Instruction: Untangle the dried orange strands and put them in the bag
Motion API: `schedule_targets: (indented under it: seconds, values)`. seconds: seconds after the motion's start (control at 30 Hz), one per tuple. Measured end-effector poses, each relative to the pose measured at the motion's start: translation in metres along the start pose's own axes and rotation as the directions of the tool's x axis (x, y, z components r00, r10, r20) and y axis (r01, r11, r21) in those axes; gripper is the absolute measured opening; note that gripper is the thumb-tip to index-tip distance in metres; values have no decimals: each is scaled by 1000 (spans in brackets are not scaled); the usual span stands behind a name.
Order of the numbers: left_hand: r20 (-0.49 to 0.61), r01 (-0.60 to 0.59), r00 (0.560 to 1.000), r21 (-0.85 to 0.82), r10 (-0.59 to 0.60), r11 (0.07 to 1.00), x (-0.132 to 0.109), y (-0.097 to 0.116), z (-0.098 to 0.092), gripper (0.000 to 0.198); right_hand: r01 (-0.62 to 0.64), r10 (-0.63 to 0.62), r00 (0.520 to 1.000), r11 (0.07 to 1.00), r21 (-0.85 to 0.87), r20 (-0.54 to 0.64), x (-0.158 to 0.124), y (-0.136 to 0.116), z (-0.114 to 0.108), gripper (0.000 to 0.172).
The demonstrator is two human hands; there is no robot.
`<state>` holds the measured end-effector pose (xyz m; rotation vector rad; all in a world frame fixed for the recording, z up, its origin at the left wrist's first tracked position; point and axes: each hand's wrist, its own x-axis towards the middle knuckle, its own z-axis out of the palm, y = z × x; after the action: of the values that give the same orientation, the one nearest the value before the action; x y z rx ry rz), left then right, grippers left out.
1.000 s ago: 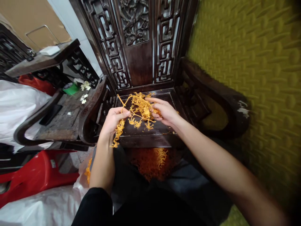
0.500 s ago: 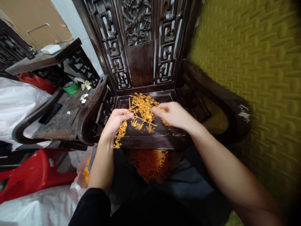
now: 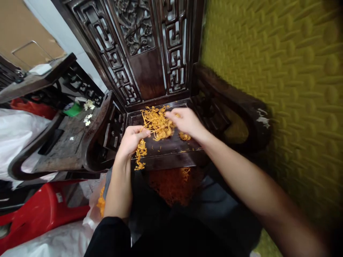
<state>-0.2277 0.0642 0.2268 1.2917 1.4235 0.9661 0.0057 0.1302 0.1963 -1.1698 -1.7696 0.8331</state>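
Orange branching sprigs (image 3: pixel 155 119) lie in a tangled pile on the dark wooden chair seat (image 3: pixel 166 148). At the pile's left side my left hand (image 3: pixel 132 141) pinches an orange stem between thumb and fingers, and a strand of orange pieces (image 3: pixel 140 155) hangs below it over the seat's edge. My right hand (image 3: pixel 184 121) is at the pile's right side, slightly blurred, with its fingers curled together at the sprigs; what they hold is too small to make out. A small orange clump (image 3: pixel 184 136) rests below it.
Behind the seat rises a carved chair back (image 3: pixel 148 75). A wooden side seat (image 3: pixel 64 142) at the left bears green tape (image 3: pixel 73 109) and small pale pieces. A red plastic stool (image 3: pixel 45 207) and white bags are lower left. A mass of orange material (image 3: pixel 174 185) sits below the seat.
The view has shifted, so the chair back appears farther left. The branch that spread between my hands is now bunched against the pile. My right hand has moved up slightly.
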Motion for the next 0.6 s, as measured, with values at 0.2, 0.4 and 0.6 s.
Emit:
schedule_targets:
  seconds: [0.2,0.4,0.6]
  values:
    - [-112,51,991,-160,-70,986,-2,-2,-16,24,-184,427,822,826,533,-378,18,27,-52,45]
    - [-164,-62,986,-269,18,961,3,-11,-11,26,-327,424,904,602,728,55,-1,6,0,25]
    - [-178,-100,983,-263,54,960,-1,-13,-23,28,-602,281,793,504,620,541,-13,4,20,58]
